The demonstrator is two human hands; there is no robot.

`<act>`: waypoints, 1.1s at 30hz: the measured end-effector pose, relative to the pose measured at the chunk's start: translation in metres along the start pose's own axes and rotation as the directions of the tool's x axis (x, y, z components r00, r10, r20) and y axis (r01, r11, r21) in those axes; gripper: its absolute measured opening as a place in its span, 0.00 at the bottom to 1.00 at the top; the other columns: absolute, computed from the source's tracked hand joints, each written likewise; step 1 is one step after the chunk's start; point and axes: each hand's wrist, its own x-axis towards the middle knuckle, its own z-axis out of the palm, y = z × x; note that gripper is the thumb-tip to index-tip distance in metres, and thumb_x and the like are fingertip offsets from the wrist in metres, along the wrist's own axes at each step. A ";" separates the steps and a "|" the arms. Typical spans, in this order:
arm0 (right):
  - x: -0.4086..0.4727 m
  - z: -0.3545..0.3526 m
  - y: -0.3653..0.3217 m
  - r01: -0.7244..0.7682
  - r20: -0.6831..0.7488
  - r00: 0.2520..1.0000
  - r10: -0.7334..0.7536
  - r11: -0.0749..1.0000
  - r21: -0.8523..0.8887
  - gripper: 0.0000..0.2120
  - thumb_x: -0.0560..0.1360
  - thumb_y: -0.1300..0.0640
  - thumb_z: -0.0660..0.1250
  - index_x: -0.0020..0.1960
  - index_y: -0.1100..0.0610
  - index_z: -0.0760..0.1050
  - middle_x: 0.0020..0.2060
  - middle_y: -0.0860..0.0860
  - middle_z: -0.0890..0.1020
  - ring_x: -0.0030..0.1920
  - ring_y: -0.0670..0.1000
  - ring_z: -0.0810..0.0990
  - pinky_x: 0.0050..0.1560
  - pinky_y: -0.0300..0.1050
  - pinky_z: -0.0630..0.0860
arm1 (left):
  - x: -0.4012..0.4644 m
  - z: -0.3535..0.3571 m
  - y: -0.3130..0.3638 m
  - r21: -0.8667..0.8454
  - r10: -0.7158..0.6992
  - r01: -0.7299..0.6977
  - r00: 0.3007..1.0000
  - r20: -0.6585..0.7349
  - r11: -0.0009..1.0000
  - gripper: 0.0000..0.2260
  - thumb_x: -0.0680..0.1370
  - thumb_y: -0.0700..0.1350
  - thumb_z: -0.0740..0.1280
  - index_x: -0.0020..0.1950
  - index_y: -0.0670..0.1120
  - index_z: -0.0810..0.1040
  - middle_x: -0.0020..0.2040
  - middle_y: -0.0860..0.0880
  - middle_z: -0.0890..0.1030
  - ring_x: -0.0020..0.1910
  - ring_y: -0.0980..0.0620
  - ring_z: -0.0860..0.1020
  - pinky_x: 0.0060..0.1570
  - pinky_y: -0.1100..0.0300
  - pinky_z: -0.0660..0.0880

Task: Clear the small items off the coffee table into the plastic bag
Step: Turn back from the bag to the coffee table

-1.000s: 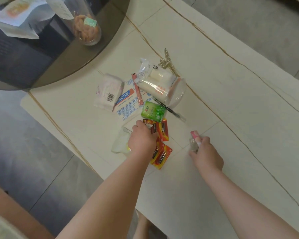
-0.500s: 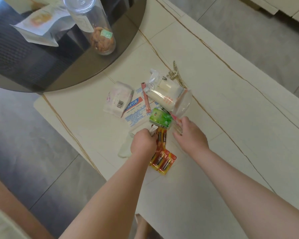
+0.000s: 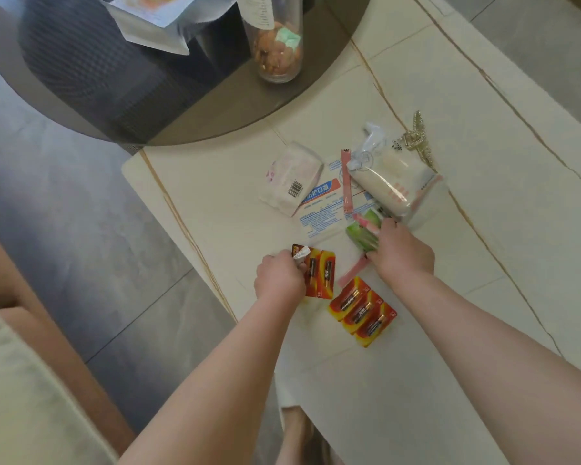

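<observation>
A flat white packet, beyond both hands, carries a blue banner with white Chinese characters reading 护口罩; its small blue print is illegible. A barcode sits on the tissue pack left of it. Lettering on the battery cards by the left hand is unreadable.

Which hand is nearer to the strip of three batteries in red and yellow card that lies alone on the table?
The right hand; it sits just above the three-battery red and yellow card strip. The left hand is further off to the strip's left, gripping another red battery card.
</observation>
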 end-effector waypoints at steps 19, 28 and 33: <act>-0.055 -0.057 0.000 -0.070 0.126 0.992 0.020 0.913 0.401 0.17 0.73 0.54 0.68 0.59 0.59 0.70 0.47 0.53 0.76 0.45 0.54 0.73 0.41 0.45 0.70 | -0.057 -0.032 -0.016 -0.468 -0.038 0.014 0.998 -0.042 0.884 0.08 0.83 0.48 0.56 0.50 0.43 0.66 0.46 0.47 0.73 0.45 0.47 0.73 0.48 0.51 0.74; -0.137 -0.117 -0.038 0.078 0.158 0.972 -0.174 0.873 0.481 0.13 0.70 0.54 0.70 0.52 0.56 0.74 0.43 0.53 0.80 0.43 0.54 0.81 0.47 0.54 0.80 | -0.147 -0.089 -0.059 -0.722 -0.183 0.044 0.976 -0.115 0.691 0.05 0.82 0.44 0.58 0.53 0.42 0.68 0.50 0.44 0.75 0.48 0.45 0.76 0.52 0.49 0.74; -0.185 -0.127 -0.089 0.091 0.248 0.926 -0.286 0.803 0.589 0.17 0.70 0.55 0.73 0.56 0.56 0.73 0.48 0.54 0.79 0.48 0.55 0.80 0.40 0.49 0.81 | -0.197 -0.118 -0.109 -0.845 -0.273 0.039 0.953 -0.129 0.534 0.05 0.81 0.42 0.60 0.54 0.42 0.68 0.55 0.41 0.77 0.50 0.46 0.77 0.50 0.53 0.75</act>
